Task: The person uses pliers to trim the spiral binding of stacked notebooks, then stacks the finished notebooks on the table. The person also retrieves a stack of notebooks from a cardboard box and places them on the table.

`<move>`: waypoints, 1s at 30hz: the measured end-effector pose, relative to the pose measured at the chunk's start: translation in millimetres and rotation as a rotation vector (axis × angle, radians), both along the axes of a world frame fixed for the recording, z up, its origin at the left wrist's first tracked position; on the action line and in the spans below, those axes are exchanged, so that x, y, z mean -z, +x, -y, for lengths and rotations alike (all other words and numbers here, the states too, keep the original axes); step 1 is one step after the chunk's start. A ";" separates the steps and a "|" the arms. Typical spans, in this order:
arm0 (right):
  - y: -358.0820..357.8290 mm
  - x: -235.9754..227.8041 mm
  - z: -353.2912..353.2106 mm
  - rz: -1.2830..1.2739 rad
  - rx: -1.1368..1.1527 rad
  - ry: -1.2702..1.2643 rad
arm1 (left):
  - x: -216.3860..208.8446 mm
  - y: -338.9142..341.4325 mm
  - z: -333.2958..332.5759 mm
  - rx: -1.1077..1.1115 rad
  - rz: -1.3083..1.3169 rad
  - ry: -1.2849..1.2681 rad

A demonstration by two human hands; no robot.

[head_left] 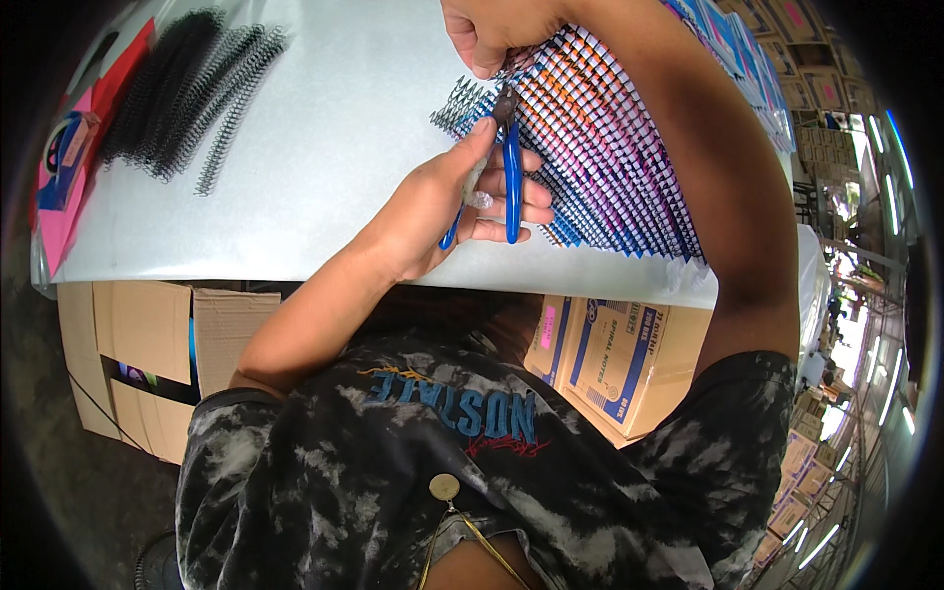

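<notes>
My left hand (438, 202) holds a pair of blue-handled pliers (512, 182), with the handles spread and the dark jaws pointing away from me. The jaws are at the edge of a fanned row of spiral-bound notebooks (610, 138). Their black coils run along colourful edges of blue, purple and orange. Above the jaws, my right hand (506, 25) reaches over the row with its fingers closed at a coil end. What exactly they pinch is hidden. Loose coil ends (457, 103) stick out at the row's left side.
A heap of loose black plastic coils (187, 93) lies at the left of the white-covered table (334, 118). Beyond it are red and pink sheets with a roll of tape (67, 147). Cardboard boxes (619, 359) stand under the table. More notebooks (752, 74) lie at the far right.
</notes>
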State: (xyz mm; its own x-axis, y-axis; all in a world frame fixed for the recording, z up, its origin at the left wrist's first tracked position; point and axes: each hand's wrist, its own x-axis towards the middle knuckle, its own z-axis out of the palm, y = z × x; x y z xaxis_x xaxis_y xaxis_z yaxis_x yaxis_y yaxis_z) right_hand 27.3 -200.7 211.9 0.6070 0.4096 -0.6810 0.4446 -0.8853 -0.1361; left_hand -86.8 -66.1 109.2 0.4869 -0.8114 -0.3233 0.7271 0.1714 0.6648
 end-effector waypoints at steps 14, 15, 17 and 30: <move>0.8 2.9 8.6 -0.035 0.050 0.043 | -2.0 1.1 0.5 0.041 0.040 -0.034; 1.9 3.1 8.3 -0.035 0.045 0.046 | -0.9 2.5 0.9 0.047 0.041 -0.038; 2.1 3.0 6.5 -0.041 0.044 0.052 | 2.8 6.1 2.5 0.063 0.044 -0.049; -2.8 -3.4 3.2 -0.027 0.093 0.005 | 3.2 1.6 -2.3 0.043 0.020 -0.023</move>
